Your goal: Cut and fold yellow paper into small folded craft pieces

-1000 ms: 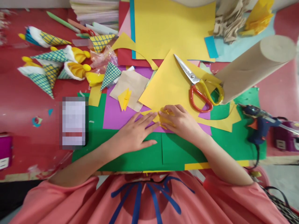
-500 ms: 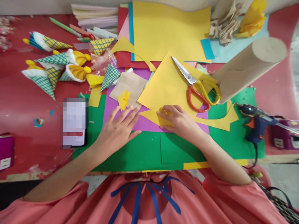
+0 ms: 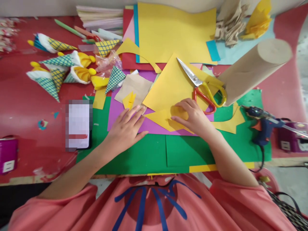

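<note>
Right hand (image 3: 192, 120): fingers curled, pressing a small folded yellow paper (image 3: 166, 120) onto purple sheet (image 3: 154, 126), near scissors (image 3: 203, 88). Left hand (image 3: 126, 128): flat, open, steadying purple sheet. Step, judged: creasing; next calls for firm fingertip pressure along the fold.

— What lies around the edges of the red table (image 3: 21, 106)?

— At ten o'clock, a cluster of checked paper cones (image 3: 57, 72). At twelve, a stack of coloured sheets (image 3: 168, 29). Scissors (image 3: 202, 86) lie at one o'clock, just beside a cardboard tube (image 3: 255, 69).

— And lower down?

— A blue glue gun (image 3: 262, 123) at three o'clock; a phone (image 3: 79, 125) at nine.
</note>
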Demonstrator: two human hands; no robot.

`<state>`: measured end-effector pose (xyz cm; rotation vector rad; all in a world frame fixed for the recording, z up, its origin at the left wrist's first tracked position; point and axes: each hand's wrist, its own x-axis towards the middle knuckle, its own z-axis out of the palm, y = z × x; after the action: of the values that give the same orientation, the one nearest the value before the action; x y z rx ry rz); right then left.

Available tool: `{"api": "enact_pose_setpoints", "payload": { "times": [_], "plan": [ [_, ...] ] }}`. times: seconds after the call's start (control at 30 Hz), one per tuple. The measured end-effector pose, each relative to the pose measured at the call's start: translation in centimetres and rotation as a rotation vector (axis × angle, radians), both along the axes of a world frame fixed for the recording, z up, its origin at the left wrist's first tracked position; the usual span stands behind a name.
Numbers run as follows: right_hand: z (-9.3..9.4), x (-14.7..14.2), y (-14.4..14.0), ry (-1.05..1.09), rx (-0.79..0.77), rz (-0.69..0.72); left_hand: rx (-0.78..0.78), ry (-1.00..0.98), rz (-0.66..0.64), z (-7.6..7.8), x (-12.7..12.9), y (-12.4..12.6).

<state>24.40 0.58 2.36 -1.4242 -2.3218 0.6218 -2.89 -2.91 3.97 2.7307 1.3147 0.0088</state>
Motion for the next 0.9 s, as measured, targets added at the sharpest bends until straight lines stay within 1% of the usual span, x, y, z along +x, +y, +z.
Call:
{"api": "enact_pose_setpoints", "payload": {
  "times": [0.07, 0.13, 0.27, 0.4, 0.5, 0.57, 0.63, 0.7, 0.73, 0.8, 0.87, 0.9],
  "plan": [
    [-0.2, -0.4, 0.0, -0.083, 0.035, -0.041, 0.007, -0.018, 0.004, -0.1, 0.2, 0.2],
    [-0.4, -0.7, -0.1, -0.119, 0.047, -0.027, 0.027, -0.022, 0.007, -0.3, 0.4, 0.4],
    [-0.5, -1.0, -0.4, -0.099, 0.015, 0.054, 0.047, -0.046, 0.013, -0.5, 1.1, 0.8],
    [-0.4, -1.0, -0.5, -0.096, 0.019, 0.033, 0.008, -0.073, 0.002, -0.3, 2.6, 1.2],
    [-0.5, -1.1, -0.4, -0.055, -0.038, 0.023, -0.045, -0.092, 0.069, -0.3, 3.8, 1.7],
    [-0.3, -1.1, -0.3, 0.013, -0.074, 0.025, -0.1, -0.133, 0.12, -0.4, 4.2, 2.2],
    [0.1, -1.1, -0.1, 0.129, -0.122, 0.024, -0.182, -0.239, 0.145, -0.6, 4.3, 2.8],
    [0.6, -1.2, 0.2, 0.286, -0.169, 0.004, -0.34, -0.418, 0.158, -0.8, 4.1, 3.2],
    [0.9, -1.2, 0.3, 0.365, -0.179, -0.028, -0.434, -0.525, 0.183, -0.9, 4.0, 3.3],
    [1.1, -1.4, 0.6, 0.512, -0.151, -0.149, -0.592, -0.763, 0.29, -0.9, 3.8, 3.3],
    [0.8, -1.9, 0.9, 0.66, -0.121, -0.307, -0.686, -1.002, 0.421, -1.0, 3.7, 3.2],
    [0.4, -2.2, 1.0, 0.739, -0.15, -0.359, -0.714, -1.106, 0.475, -1.0, 3.7, 3.1]
  ]
}}
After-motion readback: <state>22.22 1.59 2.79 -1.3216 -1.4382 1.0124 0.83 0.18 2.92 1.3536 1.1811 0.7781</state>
